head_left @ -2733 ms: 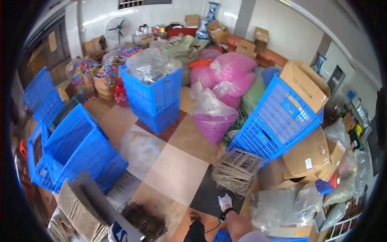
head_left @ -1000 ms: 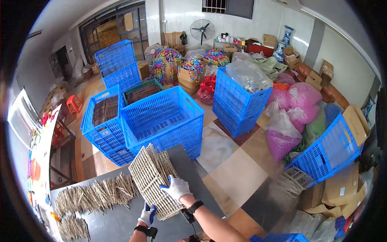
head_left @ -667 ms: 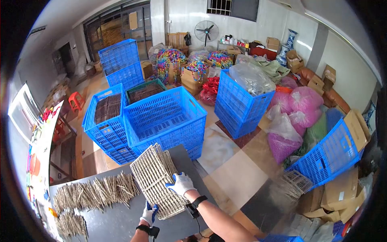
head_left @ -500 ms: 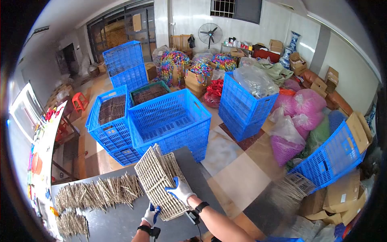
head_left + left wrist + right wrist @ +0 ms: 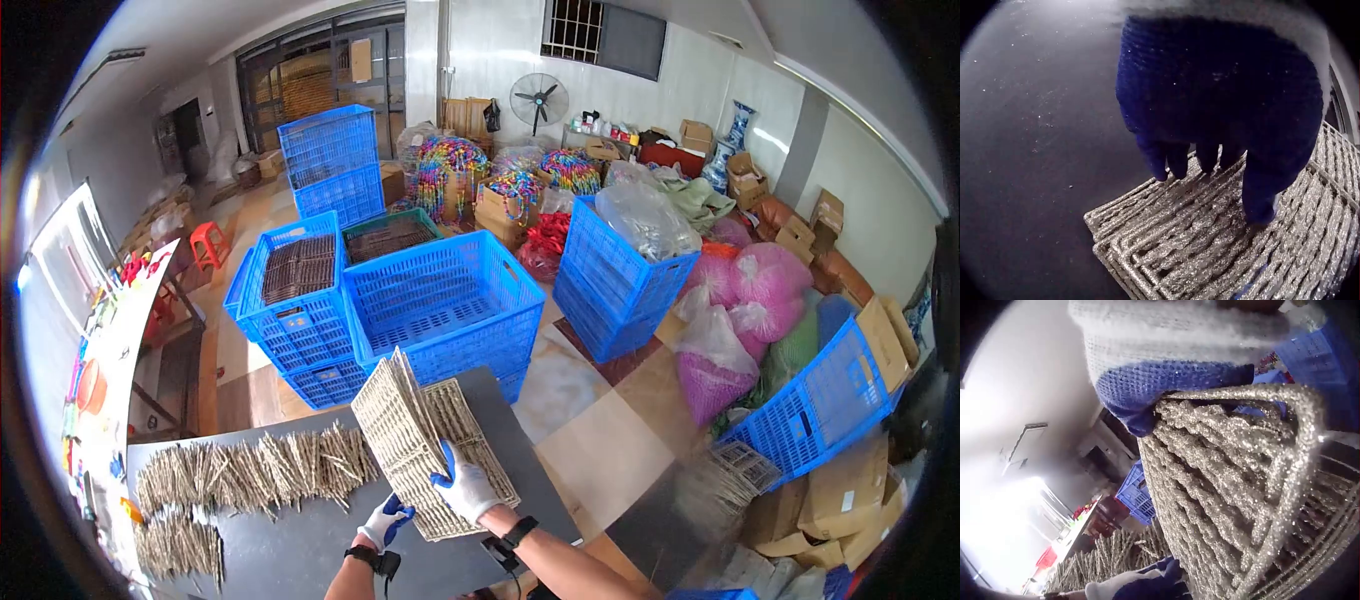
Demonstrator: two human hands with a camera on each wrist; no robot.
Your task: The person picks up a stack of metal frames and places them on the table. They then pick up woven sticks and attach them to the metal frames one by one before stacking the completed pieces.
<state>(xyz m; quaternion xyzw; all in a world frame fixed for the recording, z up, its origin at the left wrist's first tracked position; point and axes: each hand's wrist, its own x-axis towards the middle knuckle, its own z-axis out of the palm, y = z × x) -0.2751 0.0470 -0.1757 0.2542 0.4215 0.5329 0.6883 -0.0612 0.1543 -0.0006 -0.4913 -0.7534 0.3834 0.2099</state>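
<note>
Now that both gloved hands are at the worktop [image 5: 300, 550], away from the floor pile of wire frames [image 5: 735, 470] at three o'clock, the glittery woven panels [image 5: 395, 440] lean over it, fanned wider than a moment ago; that probably makes them easier to part. The left hand [image 5: 385, 522] pinches their near edge at seven o'clock, thumb on the face; the right hand [image 5: 466, 487] curls its fingers over an edge at four. Counting round: two hands; several panels, exact number unclear; one long row of twisted sticks [image 5: 255, 470] at nine, one smaller heap [image 5: 180, 548] at eight; one fan [image 5: 540, 103] near one.
</note>
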